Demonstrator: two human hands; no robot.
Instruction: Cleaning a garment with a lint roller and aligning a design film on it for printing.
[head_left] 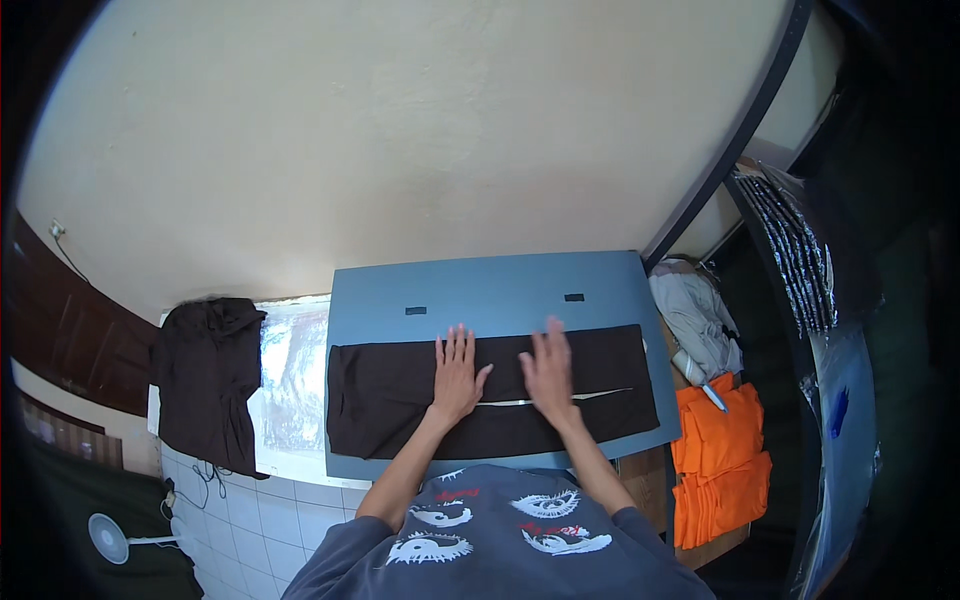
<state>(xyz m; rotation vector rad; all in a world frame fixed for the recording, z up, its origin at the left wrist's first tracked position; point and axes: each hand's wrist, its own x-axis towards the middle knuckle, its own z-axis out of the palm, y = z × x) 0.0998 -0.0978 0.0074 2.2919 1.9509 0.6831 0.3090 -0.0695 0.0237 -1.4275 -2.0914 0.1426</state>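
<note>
A dark brown folded cloth piece (390, 375), which looks like a garment, lies lengthwise across a blue-grey board (490, 285). My left hand (458, 382) is flat on the cloth near its middle, fingers stretched out and thumb apart. To its right, my right hand (547, 375) is over the same cloth with its fingers extended, somewhat blurred. Whether it touches the cloth I cannot tell. A thin pale line (605, 392) runs along the cloth, passing behind my right hand; whether it is a strip or a gap is unclear.
Left of the board, another dark garment (208, 385) lies on a shiny silver surface (295, 365). On the right are folded orange cloths (718, 430), a grey-white cloth bundle (690, 310) and a pale bottle-like object (714, 397). A wall (400, 150) rises behind; a fan (110, 538) stands lower left.
</note>
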